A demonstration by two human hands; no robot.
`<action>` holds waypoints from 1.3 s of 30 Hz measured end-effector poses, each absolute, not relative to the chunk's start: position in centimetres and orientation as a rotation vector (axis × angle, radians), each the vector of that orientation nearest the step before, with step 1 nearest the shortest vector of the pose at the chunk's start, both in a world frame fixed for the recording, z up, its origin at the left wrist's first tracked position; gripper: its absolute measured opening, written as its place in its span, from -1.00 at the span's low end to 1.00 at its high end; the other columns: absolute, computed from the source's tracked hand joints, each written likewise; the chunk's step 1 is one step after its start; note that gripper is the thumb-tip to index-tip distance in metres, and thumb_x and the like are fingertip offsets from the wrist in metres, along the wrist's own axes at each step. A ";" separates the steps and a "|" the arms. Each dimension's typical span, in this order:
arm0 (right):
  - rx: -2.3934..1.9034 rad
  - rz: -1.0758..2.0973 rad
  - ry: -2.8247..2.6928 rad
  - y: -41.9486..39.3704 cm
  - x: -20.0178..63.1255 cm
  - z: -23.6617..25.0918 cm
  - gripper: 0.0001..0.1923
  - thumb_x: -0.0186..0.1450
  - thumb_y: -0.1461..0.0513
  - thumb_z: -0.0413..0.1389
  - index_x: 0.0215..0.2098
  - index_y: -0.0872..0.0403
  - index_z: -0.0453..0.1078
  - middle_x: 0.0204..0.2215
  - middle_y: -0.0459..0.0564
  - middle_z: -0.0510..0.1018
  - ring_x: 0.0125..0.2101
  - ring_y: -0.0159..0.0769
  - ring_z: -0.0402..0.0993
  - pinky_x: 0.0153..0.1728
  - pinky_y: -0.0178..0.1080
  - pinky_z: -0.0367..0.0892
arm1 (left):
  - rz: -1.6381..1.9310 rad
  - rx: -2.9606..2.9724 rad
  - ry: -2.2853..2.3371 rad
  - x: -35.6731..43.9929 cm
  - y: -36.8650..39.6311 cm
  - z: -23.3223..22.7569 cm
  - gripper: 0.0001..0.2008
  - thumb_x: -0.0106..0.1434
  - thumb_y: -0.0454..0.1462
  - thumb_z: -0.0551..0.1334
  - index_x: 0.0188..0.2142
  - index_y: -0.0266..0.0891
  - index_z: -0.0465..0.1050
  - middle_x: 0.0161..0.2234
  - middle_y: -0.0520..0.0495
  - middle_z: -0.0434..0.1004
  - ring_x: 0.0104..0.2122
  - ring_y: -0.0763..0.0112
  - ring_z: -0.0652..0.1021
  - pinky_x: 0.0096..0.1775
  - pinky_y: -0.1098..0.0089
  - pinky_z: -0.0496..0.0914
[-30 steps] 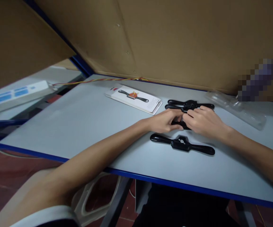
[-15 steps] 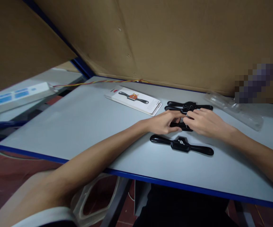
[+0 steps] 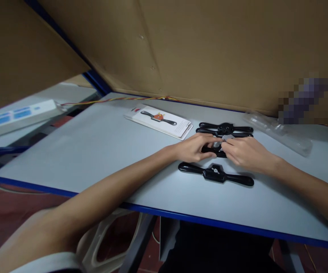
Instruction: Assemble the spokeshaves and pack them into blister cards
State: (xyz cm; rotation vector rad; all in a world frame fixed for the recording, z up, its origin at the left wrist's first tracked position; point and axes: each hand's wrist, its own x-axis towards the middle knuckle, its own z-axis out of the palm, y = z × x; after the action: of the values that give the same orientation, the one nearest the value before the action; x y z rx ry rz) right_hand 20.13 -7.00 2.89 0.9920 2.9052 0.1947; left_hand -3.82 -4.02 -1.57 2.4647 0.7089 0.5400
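We have both hands at the middle of the grey table (image 3: 95,148), meeting over a black two-handled tool, a spokeshave (image 3: 215,150) that lies flat between them. Our left hand (image 3: 193,147) curls over the left part of the spokeshave, fingers closed down on it. Our right hand (image 3: 245,152) covers its right part, and its fingertips pinch a small grey metal piece (image 3: 226,138) (it looks like a blade, though it is too small to be sure) just above the tool's middle.

Just nearer to us lies a second spokeshave (image 3: 215,174), untouched, with its handles pointing left and right. Just beyond the hands, two more spokeshaves (image 3: 225,129) lie side by side. Farther left sits a stack of printed cards (image 3: 159,120) showing the same tool. To the far right lies clear plastic packaging (image 3: 280,131), against the cardboard wall (image 3: 209,49).
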 end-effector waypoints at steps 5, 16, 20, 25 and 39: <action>1.126 0.091 2.988 -5.1 22.4 5.6 -0.71 0.51 0.22 -0.07 -0.28 0.06 0.45 -0.36 0.01 0.62 -0.39 -0.25 0.42 -0.23 -0.15 0.05 | 0.512 2.473 0.683 -4.2 -3.9 -0.9 -0.47 0.34 -0.14 0.24 0.25 -0.29 0.50 -0.34 -0.01 0.44 -0.36 0.34 0.46 -0.24 0.30 0.40; 1.301 -0.438 2.677 -3.4 24.8 6.4 -0.84 0.35 0.10 0.18 -0.20 0.00 0.50 -0.50 -0.12 0.53 -0.50 -0.28 0.37 -0.40 -0.21 0.12 | 0.578 2.503 0.867 -3.4 -5.0 -0.8 -0.52 0.38 0.04 0.29 0.09 -0.27 0.56 -0.29 -0.06 0.49 -0.30 0.29 0.50 -0.22 0.27 0.44; 1.249 -0.424 2.766 -3.3 24.2 5.5 -0.82 0.36 0.11 0.18 -0.23 0.05 0.52 -0.25 0.02 0.62 -0.31 -0.23 0.47 -0.31 -0.21 0.20 | 0.652 2.441 0.734 -3.4 -5.1 -1.4 -0.67 0.44 -0.07 0.27 0.01 -0.25 0.61 -0.21 -0.12 0.57 -0.28 0.33 0.56 -0.20 0.29 0.47; 1.531 -0.243 2.723 -3.3 23.4 4.5 -0.61 0.47 -0.06 0.06 -0.27 0.05 0.48 -0.39 0.02 0.57 -0.39 -0.21 0.41 -0.37 -0.21 0.11 | 0.644 2.378 0.677 -3.7 -4.8 -1.7 -0.69 0.48 -0.13 0.23 0.02 -0.19 0.69 -0.17 -0.15 0.59 -0.25 0.34 0.61 -0.18 0.30 0.50; 1.466 -0.737 2.903 -2.5 22.7 3.3 -0.83 0.41 0.15 0.13 -0.30 0.06 0.44 -0.52 -0.14 0.49 -0.49 -0.36 0.31 -0.39 -0.26 0.12 | 0.575 2.371 0.597 -3.7 -4.6 -1.4 -0.67 0.52 -0.26 0.13 0.03 -0.16 0.69 -0.12 -0.19 0.58 -0.20 0.32 0.59 -0.13 0.28 0.49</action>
State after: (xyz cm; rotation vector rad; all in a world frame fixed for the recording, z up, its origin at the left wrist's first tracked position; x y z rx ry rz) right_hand 22.75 -2.48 3.28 1.4658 2.9034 -0.7372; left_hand -3.65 -4.63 -1.38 2.3714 0.5969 0.5749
